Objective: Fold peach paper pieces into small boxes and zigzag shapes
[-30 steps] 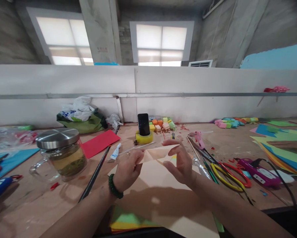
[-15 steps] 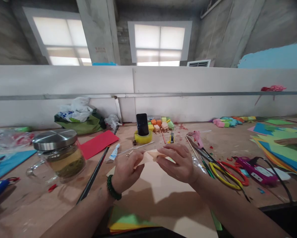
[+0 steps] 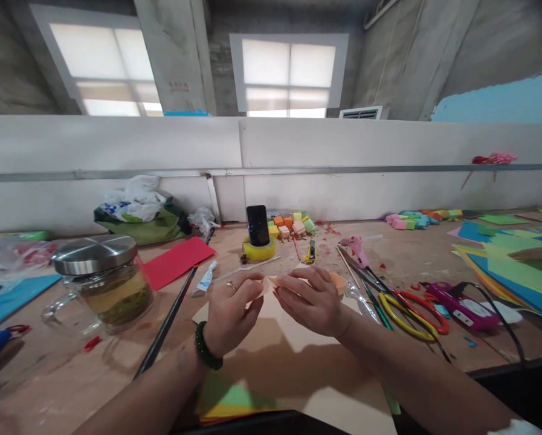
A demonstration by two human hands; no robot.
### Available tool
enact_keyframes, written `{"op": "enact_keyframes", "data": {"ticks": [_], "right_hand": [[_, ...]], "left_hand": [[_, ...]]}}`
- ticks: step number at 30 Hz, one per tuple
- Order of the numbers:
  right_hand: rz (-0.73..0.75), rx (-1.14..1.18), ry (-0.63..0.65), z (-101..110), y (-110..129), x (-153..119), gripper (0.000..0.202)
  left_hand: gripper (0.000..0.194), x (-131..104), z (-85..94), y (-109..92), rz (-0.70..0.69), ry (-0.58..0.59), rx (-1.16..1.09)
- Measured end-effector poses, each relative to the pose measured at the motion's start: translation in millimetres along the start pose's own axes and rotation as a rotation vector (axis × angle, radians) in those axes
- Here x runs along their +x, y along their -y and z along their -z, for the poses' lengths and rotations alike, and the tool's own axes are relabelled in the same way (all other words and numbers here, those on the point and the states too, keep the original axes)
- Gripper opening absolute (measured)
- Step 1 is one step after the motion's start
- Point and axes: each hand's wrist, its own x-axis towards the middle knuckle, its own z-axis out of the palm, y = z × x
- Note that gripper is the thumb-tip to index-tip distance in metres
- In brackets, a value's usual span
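Both hands meet over the table's middle, closed on a small piece of peach folded paper [image 3: 271, 281]. My left hand [image 3: 233, 311], with a ring and a green bead bracelet, pinches its left end. The right end sits in the fingers of my right hand [image 3: 311, 302], which hide most of the paper. Beneath them lies a large peach sheet [image 3: 293, 374], with green and yellow sheets [image 3: 234, 396] showing under its near edge. A light orange folded paper piece [image 3: 339, 283] shows just behind my right hand.
Left stands a glass tea mug [image 3: 116, 296] beside red paper [image 3: 177, 263]. A phone [image 3: 258, 225] leans in a tape roll [image 3: 259, 251]. Scissors [image 3: 409, 317], a pink glue gun [image 3: 358, 251] and a purple device [image 3: 467, 308] lie right. Another person's hand [image 3: 538, 257] rests on coloured paper.
My fingers have closed further around the folded paper, so less of it shows. The right hand has turned inward. The camera view has shifted slightly.
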Motion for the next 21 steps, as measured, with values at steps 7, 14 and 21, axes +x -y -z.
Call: {"op": "enact_keyframes", "data": {"ticks": [7,14,21], "right_hand": [[-0.027,0.074,0.016,-0.5,-3.5,-1.2,0.013],[-0.582,0.317,0.466,-12.3,-22.2,-13.5,0.032],[-0.984,1.007,0.803,-19.1,-37.0,-19.4,0.029]], "left_hand": [[0.017,0.7,0.4,-2.7,-0.034,-0.057,-0.093],[0.021,6.2,-13.2,22.3,0.775,0.431,-0.562],[0.037,7.0,-12.5,35.7,1.094,0.536,-0.817]]}}
